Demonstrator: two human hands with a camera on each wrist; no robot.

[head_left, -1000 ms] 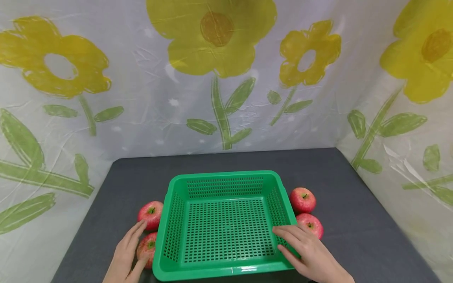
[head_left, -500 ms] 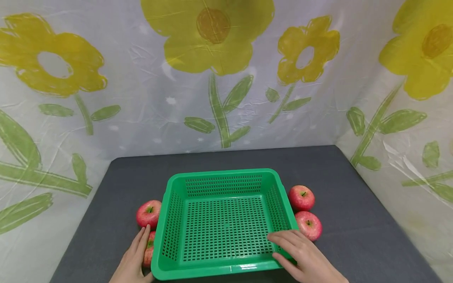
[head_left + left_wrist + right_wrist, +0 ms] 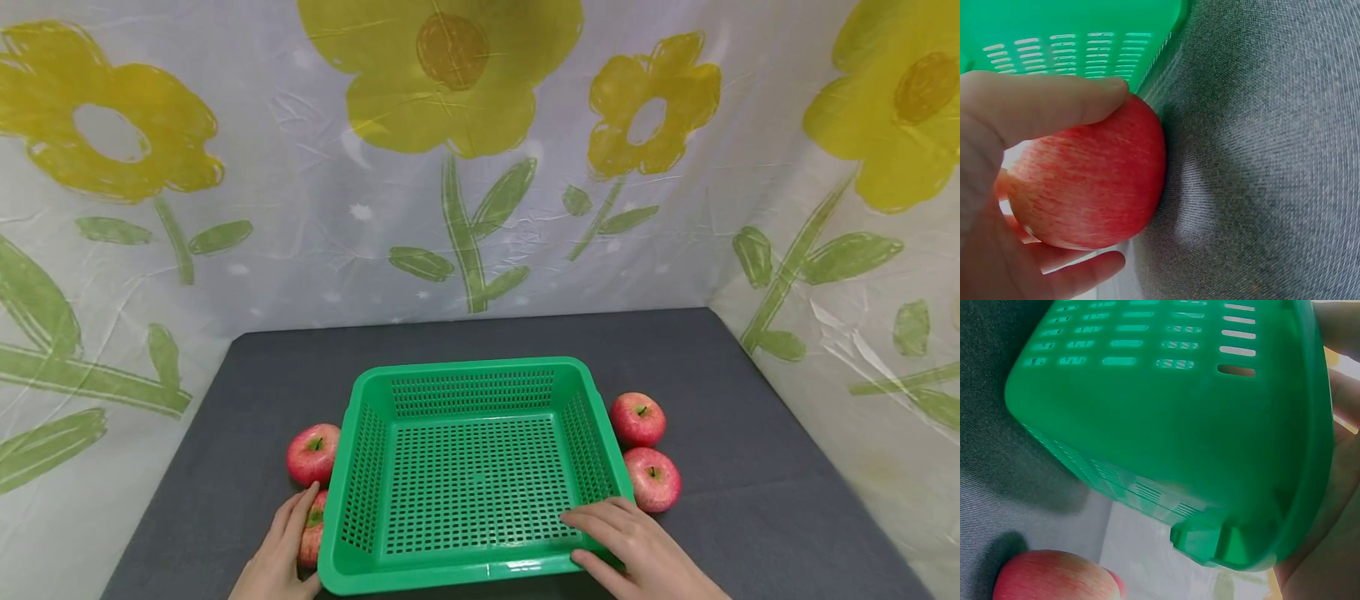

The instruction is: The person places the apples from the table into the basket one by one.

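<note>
A green plastic basket (image 3: 420, 578) with slotted walls stands at the near middle of the table, nothing inside it. Left of it, my left hand (image 3: 274, 552) grips the nearer red apple (image 3: 311, 540), thumb on the basket side and fingers round the far side. The left wrist view shows this apple (image 3: 1097, 181) low at the cloth, beside the basket wall. My right hand (image 3: 639, 546) lies over the basket's near right corner, fingers loosely extended across the rim, thumb apart. In the right wrist view, the palm (image 3: 1329, 531) is right at the rim.
Another red apple (image 3: 312, 455) sits farther back along the basket's left side. Two more, a rear apple (image 3: 637, 419) and a nearer apple (image 3: 654, 481), stand along its right side. A flowered sheet (image 3: 337, 208) rises behind the dark table (image 3: 720, 383).
My left hand has come down toward the basket and its thumb and fingers now grip the nearer left apple. My right hand has slid slightly nearer and left over the basket corner.
</note>
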